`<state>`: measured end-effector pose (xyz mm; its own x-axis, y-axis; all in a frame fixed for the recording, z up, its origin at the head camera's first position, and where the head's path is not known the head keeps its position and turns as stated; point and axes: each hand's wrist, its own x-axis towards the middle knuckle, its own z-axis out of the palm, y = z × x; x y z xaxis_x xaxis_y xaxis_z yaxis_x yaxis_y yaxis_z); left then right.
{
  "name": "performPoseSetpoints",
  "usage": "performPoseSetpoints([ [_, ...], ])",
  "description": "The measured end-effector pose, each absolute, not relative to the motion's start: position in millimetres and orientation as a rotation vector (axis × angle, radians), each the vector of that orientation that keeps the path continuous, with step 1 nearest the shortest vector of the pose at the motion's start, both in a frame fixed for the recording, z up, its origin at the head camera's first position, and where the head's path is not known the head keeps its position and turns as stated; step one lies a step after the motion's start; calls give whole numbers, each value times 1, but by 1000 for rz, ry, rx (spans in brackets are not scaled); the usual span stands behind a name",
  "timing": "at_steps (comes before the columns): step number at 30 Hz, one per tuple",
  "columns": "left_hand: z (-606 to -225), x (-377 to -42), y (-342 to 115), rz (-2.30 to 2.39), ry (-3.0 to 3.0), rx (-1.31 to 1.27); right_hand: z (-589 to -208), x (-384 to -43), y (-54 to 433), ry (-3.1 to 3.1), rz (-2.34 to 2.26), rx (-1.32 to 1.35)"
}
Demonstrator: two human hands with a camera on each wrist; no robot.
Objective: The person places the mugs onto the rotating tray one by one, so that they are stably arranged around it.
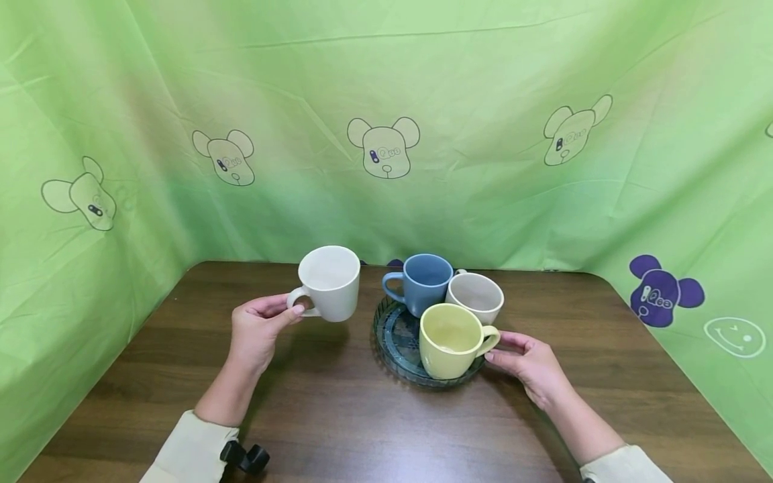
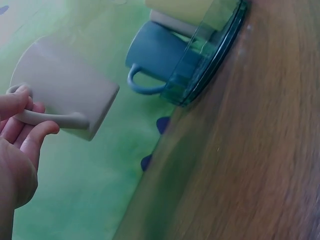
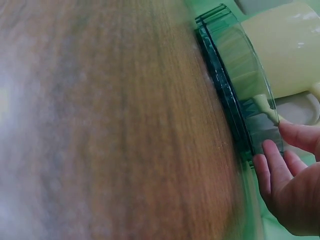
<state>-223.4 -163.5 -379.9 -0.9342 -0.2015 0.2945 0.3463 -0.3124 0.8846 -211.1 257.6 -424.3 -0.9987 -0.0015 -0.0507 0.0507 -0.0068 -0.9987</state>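
My left hand [image 1: 256, 329] pinches the handle of a white mug [image 1: 329, 285] and holds it upright above the table, left of a round dark-green glass tray [image 1: 392, 349]. In the left wrist view the mug [image 2: 65, 85] hangs apart from the tray. At the tray's right front, my right hand [image 1: 534, 369] has its thumb and a finger at the handle of a yellow mug [image 1: 449, 342], inside the rim. Other right fingertips [image 3: 270, 145] lie by the tray's outer wall. A blue mug [image 1: 425, 285] and an off-white mug [image 1: 477, 295] stand behind the yellow one.
The tray stands on a brown wooden table [image 1: 338, 429]. A green cloth [image 1: 386, 215] with printed bear heads hangs behind it and along both sides. A black strap piece [image 1: 244, 457] sits at the left sleeve.
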Motion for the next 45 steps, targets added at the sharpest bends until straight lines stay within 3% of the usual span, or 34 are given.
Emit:
performPoseSetpoints([
  [45, -413, -228, -65, -2247, -1935, -208, -424, -210, 257, 2174, -2195, 74],
])
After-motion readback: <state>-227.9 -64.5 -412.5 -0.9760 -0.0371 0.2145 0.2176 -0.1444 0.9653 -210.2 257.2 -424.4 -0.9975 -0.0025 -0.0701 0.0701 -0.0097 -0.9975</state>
